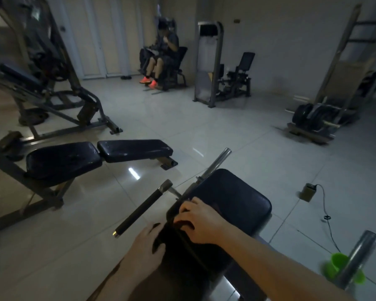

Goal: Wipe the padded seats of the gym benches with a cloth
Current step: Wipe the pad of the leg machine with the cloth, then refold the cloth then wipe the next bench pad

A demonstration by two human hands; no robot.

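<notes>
Low in the frame is a black padded seat [232, 198], with a second dark pad [182, 257] nearer to me. My right hand [197, 220] lies on the left edge of the seat, fingers curled over a dark cloth [180, 224] that is hard to tell from the padding. My left hand [147, 248] grips the side of the nearer pad, fingers wrapped over its edge. Another bench with two black pads [100, 155] stands to the left across the tiled floor.
A black-handled bar [142, 208] and a chrome rod [217, 162] stick out left of the seat. A steel post [358, 257] with a green cup [336, 265] is at lower right. A small box with a cable [307, 192] lies on the floor. Machines, a weight-plate rack [315, 118] and a seated person [163, 57] are farther back.
</notes>
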